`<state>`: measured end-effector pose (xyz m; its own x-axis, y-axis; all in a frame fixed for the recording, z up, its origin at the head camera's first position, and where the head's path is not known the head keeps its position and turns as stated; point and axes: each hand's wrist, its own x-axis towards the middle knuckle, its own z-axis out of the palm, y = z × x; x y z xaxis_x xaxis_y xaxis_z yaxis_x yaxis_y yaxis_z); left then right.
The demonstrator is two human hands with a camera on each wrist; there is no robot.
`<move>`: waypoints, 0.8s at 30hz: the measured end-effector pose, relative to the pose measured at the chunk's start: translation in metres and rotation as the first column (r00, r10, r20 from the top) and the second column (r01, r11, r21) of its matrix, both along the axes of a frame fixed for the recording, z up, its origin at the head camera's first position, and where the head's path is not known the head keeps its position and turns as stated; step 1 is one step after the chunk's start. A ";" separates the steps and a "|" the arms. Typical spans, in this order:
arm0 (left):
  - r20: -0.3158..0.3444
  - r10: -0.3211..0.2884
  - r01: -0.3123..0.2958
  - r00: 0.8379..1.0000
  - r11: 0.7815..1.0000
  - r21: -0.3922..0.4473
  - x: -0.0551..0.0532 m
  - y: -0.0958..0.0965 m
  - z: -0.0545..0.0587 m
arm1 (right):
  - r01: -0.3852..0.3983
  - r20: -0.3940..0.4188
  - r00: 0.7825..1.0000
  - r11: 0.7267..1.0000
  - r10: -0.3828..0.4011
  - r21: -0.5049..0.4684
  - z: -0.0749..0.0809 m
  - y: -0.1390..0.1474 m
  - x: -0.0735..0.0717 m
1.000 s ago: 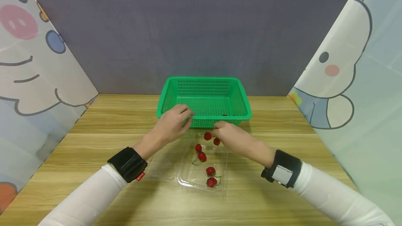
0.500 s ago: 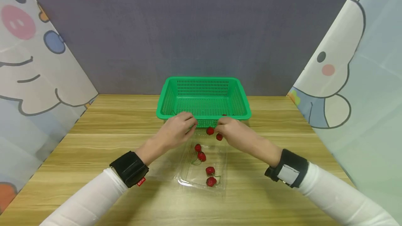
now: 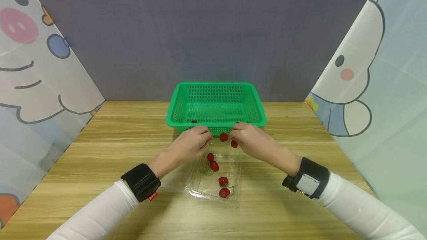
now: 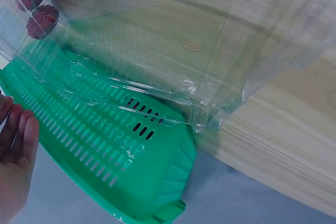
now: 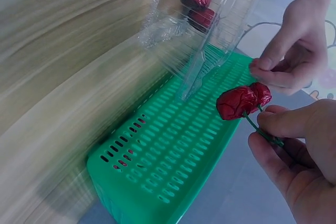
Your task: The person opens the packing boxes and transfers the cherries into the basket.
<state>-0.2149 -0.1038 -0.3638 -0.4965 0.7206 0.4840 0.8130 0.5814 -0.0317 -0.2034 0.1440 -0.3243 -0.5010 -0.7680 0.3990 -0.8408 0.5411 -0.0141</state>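
Red cherries [image 5: 237, 103]: crinkled, glossy pair in front of the slotted basket [image 3: 218, 125].
Their stems [image 5: 252, 123]: pinched by your right hand [image 3: 250, 140], visible only in the right wrist view.
Left hand [image 3: 193, 142]: fingers loosely curled, holding nothing visible.

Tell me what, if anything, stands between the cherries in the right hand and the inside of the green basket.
Only the near wall of the green basket; the cherry pair is on the near side of it. The left hand is beside them, not between.
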 end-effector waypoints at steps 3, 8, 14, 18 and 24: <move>0.024 0.005 -0.005 1.000 1.000 -0.022 0.000 0.001 -0.001 | -0.004 0.008 1.000 1.000 0.004 -0.008 0.002 0.001 0.000; 0.054 -0.008 0.010 0.999 0.999 -0.046 0.001 0.003 -0.006 | 0.000 0.017 1.000 1.000 0.000 -0.011 0.005 0.003 0.000; 0.083 -0.016 0.021 0.996 0.998 -0.066 0.003 0.005 -0.010 | 0.004 0.007 1.000 1.000 -0.004 -0.017 0.009 0.004 -0.001; 0.117 -0.030 0.040 0.993 0.996 -0.078 0.004 0.007 -0.012 | 0.003 -0.004 1.000 1.000 -0.003 -0.030 0.011 0.006 -0.003; 0.160 -0.062 0.077 0.985 0.993 -0.093 0.007 0.010 -0.014 | -0.003 -0.002 1.000 0.998 0.003 -0.064 0.015 0.008 -0.007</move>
<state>-0.2077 -0.0938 -0.3782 -0.5077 0.7961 0.3293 0.8506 0.5239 0.0449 -0.2102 0.1517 -0.3097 -0.4983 -0.7421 0.4483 -0.8423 0.5369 -0.0473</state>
